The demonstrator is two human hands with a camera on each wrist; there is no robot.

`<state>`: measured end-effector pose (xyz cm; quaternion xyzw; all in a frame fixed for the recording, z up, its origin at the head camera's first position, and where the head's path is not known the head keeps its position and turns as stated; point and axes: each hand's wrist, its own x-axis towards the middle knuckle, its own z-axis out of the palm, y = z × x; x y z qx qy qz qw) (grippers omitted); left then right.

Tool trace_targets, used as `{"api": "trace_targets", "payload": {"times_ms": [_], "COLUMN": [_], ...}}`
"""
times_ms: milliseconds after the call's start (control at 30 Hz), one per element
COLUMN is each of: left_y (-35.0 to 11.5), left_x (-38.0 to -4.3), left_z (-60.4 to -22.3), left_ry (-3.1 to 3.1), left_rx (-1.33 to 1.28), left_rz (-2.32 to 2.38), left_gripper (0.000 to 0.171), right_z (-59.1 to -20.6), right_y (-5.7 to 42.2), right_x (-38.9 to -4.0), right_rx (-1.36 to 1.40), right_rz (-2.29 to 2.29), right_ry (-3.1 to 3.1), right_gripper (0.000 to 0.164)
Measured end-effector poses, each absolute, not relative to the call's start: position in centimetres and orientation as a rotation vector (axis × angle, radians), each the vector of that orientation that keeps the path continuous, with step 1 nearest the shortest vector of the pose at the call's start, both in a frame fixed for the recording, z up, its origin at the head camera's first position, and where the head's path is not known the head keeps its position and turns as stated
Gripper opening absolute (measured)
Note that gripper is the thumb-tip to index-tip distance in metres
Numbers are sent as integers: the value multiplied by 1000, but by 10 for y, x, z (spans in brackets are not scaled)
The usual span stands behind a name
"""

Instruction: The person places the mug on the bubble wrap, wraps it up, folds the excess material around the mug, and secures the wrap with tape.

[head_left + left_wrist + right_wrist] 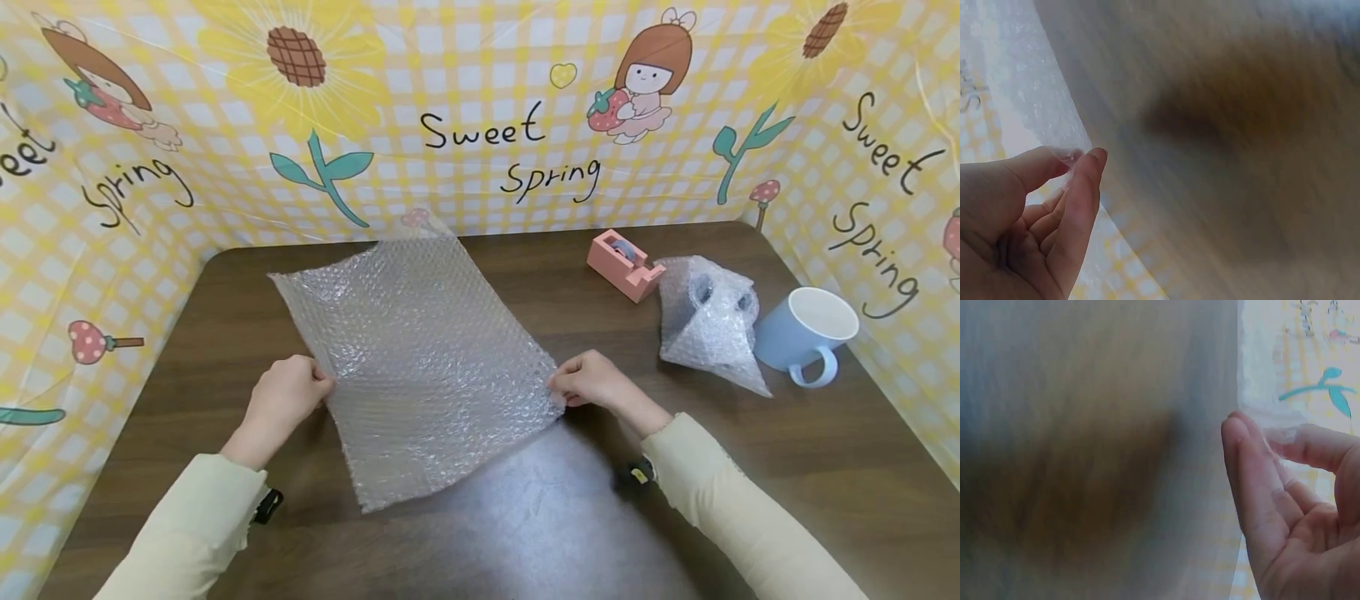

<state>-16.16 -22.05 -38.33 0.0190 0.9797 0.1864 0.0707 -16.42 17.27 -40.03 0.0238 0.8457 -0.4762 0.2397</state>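
A sheet of clear bubble wrap (427,367) is spread between the two hands above the dark wooden table, its far corner reaching toward the back cloth. My left hand (288,390) pinches its left edge between thumb and fingers. On the opposite side, my right hand (592,382) pinches the right edge near a corner. Both wrist views show the thumb and fingertips meeting on the film: the left hand (1054,212) at lower left, the right hand (1291,494) at the right.
A pink tape dispenser (624,265) stands at the back right. Beside it lies a bubble-wrapped bundle (708,321) with two round shapes showing, close against a light blue mug (802,333). Yellow checked cloth (480,75) walls the table (187,333) at the back and sides.
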Motion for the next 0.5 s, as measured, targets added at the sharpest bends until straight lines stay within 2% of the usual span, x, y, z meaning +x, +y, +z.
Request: {"api": "trace_targets", "payload": {"times_ms": [133,500], "left_y": [-208,-180], "left_x": [-155,-140], "left_z": [-383,-385], "left_ry": [2960,3049], "left_rx": [67,149], "left_rz": [517,345], "left_gripper": [34,36], "right_z": [-399,-398], "right_y": [181,189], "right_x": [-175,-196], "right_rx": [78,135], "right_rz": [-1280,-1173], "right_ry": [2363,2547], "right_gripper": [26,28]}}
